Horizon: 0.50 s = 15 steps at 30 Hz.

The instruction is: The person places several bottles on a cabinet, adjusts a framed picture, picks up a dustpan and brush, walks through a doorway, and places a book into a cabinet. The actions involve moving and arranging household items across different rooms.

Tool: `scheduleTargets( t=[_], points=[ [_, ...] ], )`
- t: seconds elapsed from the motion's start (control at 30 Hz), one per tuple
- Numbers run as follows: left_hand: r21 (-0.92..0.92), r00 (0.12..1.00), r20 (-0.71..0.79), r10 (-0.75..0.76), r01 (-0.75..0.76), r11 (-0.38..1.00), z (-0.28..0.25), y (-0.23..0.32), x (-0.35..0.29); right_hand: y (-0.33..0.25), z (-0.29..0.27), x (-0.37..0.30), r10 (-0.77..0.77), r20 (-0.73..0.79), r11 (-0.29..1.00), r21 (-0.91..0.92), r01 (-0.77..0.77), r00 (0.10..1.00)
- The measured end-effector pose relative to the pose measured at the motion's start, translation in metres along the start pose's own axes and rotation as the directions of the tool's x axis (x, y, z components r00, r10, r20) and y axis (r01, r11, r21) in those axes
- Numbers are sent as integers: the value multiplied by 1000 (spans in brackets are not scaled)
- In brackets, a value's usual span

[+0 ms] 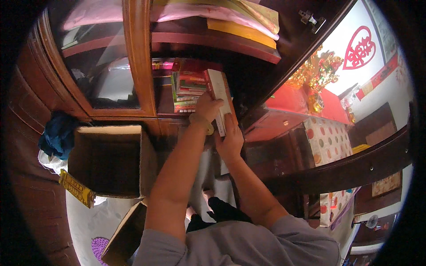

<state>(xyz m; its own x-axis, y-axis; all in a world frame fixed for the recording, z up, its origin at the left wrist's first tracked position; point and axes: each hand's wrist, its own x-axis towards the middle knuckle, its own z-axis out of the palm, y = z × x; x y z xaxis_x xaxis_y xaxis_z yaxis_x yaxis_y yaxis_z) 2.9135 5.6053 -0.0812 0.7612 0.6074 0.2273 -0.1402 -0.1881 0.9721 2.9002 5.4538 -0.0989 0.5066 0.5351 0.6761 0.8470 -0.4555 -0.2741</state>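
Both my hands are on a thick book (218, 84) with a pale spine and red-orange edges, tilted at the front of a cabinet shelf. My left hand (207, 107) grips its left side, the thumb lying across the spine. Lower down, my right hand (230, 141) closes around the near end, with fingers along its right side. Immediately left of the book stands a stack of books (186, 91) with red, green and white spines. The far end of the held book reaches into the dark shelf space.
An open cardboard box (148, 159) with a yellow printed flap (76, 188) stands at the left, below a glass cabinet door (104, 75). Dark blue cloth (57, 135) lies beside it. Folded fabrics fill the upper shelf (186, 40). The open door (297, 57) slants along the right.
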Motion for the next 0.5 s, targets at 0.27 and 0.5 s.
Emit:
scheduleTargets(
  t=[0.27, 0.5],
  points=[
    [126, 1000, 14, 25, -26, 992, 42, 18, 38, 45, 15, 32, 153, -114, 984, -71, -162, 982],
    [-469, 928, 360, -97, 269, 841, 55, 13, 49, 73, 15, 76, 264, -202, 960, -41, -278, 943]
  ],
)
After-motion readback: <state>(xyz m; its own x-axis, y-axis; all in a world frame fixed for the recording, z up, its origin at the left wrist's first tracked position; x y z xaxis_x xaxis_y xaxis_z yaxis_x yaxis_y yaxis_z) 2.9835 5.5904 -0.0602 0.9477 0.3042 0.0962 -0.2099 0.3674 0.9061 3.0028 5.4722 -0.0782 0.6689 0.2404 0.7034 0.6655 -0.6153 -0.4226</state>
